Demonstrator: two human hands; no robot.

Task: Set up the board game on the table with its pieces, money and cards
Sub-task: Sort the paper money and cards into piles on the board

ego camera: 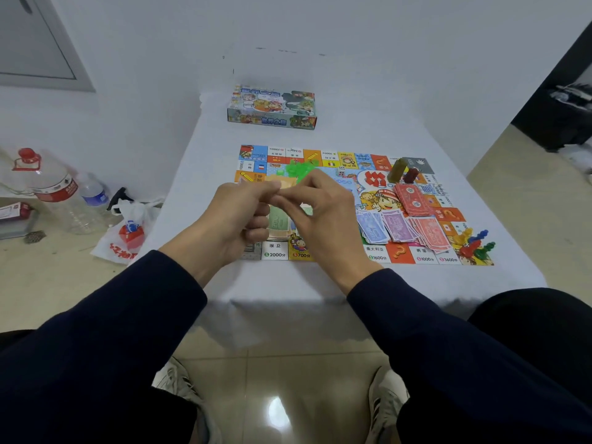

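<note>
Bright game colours on a white desk

The board (378, 200) is a patchwork of orange, blue, yellow and white squares with cartoon figures. Notes lie in red (411, 200), purple (397, 224), blue (368, 225) and pink (431, 235) stacks; the houses (299, 168) are translucent green. The desk (352, 277) cloth is plain white, the sleeves (105, 341) dark navy.

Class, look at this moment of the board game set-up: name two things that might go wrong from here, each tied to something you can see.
1. The left hand and right hand work a stack of play money in the air above the board; notes may slip and scatter.
2. The fanned notes and pawns lie loose near the right forearm; a sweep might knock them about.
</note>
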